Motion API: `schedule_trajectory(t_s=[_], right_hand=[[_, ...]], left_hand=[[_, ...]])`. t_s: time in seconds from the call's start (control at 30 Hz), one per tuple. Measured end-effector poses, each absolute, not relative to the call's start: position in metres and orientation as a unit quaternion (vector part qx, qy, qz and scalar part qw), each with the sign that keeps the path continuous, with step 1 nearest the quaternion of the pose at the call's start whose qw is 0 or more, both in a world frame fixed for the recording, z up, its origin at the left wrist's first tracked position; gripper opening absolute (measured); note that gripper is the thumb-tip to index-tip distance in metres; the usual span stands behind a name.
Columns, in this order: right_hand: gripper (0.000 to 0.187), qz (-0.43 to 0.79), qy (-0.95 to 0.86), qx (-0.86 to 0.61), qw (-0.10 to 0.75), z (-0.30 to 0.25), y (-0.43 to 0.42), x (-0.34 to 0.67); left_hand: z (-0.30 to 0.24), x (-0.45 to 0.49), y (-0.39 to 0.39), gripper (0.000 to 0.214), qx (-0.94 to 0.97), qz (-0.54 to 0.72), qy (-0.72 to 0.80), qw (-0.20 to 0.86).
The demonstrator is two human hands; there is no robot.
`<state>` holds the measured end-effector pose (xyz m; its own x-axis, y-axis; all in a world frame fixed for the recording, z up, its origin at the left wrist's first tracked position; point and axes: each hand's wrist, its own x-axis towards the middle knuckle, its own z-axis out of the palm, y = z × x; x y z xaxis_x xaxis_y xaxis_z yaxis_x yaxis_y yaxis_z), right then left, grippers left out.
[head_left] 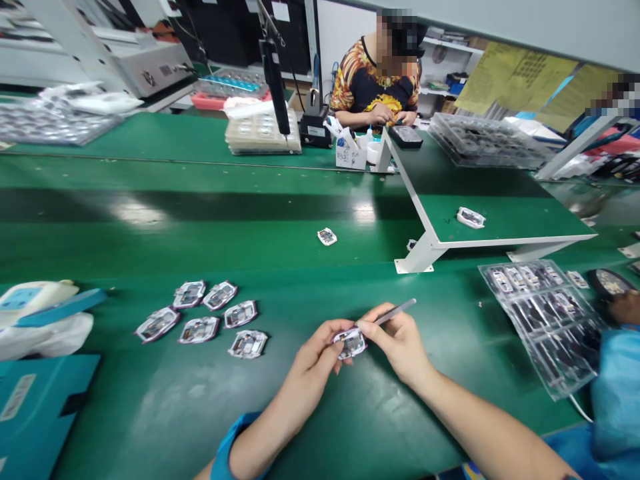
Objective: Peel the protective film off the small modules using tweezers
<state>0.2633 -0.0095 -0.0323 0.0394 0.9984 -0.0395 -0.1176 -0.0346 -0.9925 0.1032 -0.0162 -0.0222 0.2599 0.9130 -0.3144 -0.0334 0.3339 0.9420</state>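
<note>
Between my hands is a small watch-like housing (pixel 353 343) with a pale frame and electronic parts inside. My left hand (pixel 320 353) grips it from the left, thumb on top. My right hand (pixel 395 337) is closed around a slim grey tool like tweezers or a pry stick (pixel 399 310), its upper end pointing up to the right. Those right fingertips meet the housing's upper right edge; the tool's working tip is hidden. Left of my hands, several similar housings (pixel 199 329) lie in a loose group, the nearest one (pixel 249 344) slightly apart.
A clear tray (pixel 545 327) with housings lies at right, beside a co-worker's blue sleeve (pixel 617 393). A raised green shelf (pixel 500 213) on white legs carries one housing. An electric screwdriver (pixel 274 87) hangs ahead. A teal folder (pixel 47 407) lies at left. Another person (pixel 375 87) sits opposite.
</note>
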Motion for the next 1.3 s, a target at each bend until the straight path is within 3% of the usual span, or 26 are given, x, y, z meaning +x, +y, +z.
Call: schedule_trajectory(t_s=[0.9, 1.3], right_hand=[[0.009, 0.512, -0.483, -0.409, 0.58, -0.028, -0.013, 0.262], [0.016, 0.518, -0.485, -0.426, 0.561, -0.026, -0.012, 0.263]], left_hand=[[-0.017, 0.093, -0.011, 0.026, 0.508, 0.325, 0.464, 0.649], [-0.014, 0.09, -0.009, 0.028, 0.5, 0.32, 0.461, 0.66]])
